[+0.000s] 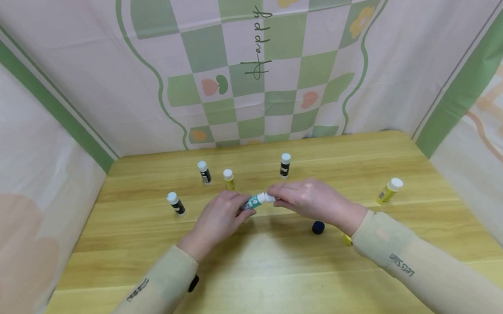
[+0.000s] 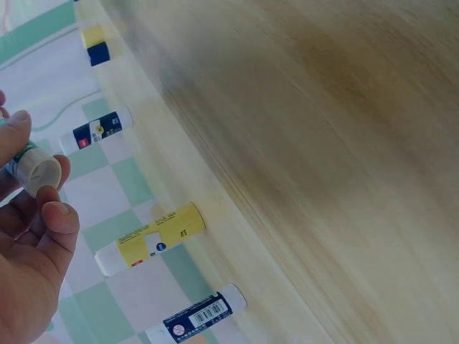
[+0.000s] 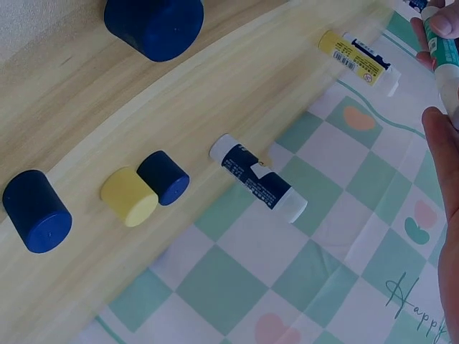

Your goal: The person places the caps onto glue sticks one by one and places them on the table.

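Observation:
My left hand (image 1: 220, 214) grips a green-labelled glue stick (image 1: 252, 203) by its body, holding it nearly level above the middle of the table. The right hand (image 1: 316, 202) pinches the white end of that same stick with its fingertips. In the left wrist view, the other end of the glue stick (image 2: 43, 174) shows as a round white base between the left fingers and thumb. The right wrist view catches the green label (image 3: 443, 51) and white part at its upper right edge. Beneath the right forearm lie a dark blue cap (image 1: 318, 227) and a yellow cap (image 1: 347, 239).
Dark blue glue sticks stand upright at left (image 1: 176, 204), back left (image 1: 204, 173) and back centre (image 1: 284, 166). One yellow glue stick (image 1: 229, 179) stands just beyond the left hand, another (image 1: 389, 191) at far right. Patterned cloth (image 1: 247, 80) hangs behind the wooden table (image 1: 259, 291).

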The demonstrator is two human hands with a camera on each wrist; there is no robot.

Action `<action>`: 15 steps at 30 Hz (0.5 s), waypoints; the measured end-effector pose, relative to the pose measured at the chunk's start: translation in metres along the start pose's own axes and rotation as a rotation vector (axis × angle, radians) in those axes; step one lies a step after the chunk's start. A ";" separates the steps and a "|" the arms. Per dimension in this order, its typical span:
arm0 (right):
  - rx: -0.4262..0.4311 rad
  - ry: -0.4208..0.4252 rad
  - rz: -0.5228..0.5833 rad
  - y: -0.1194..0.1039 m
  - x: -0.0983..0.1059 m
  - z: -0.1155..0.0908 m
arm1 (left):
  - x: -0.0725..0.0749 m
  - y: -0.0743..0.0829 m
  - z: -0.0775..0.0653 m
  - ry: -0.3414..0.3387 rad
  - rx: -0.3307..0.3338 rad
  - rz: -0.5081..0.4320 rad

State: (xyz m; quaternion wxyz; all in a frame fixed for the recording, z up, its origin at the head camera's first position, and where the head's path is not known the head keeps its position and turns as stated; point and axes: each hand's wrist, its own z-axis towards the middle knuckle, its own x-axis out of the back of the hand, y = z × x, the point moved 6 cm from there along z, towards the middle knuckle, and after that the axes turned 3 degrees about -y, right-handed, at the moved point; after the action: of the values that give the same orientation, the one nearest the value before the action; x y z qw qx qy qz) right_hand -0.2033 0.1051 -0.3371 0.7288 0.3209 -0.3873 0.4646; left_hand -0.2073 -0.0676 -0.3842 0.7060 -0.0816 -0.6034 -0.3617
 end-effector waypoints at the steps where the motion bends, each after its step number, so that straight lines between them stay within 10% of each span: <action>1: 0.001 -0.002 -0.003 0.000 0.000 0.000 | 0.000 0.000 0.000 0.001 -0.002 0.004; 15: 0.018 -0.005 -0.018 -0.003 -0.003 0.000 | 0.000 0.004 -0.001 0.006 -0.049 0.022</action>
State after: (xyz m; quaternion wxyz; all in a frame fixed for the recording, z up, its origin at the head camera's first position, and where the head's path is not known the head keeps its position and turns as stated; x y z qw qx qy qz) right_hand -0.2016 0.1030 -0.3401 0.7291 0.3321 -0.3822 0.4605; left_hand -0.2039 -0.0656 -0.3831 0.7096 -0.1044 -0.5913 -0.3686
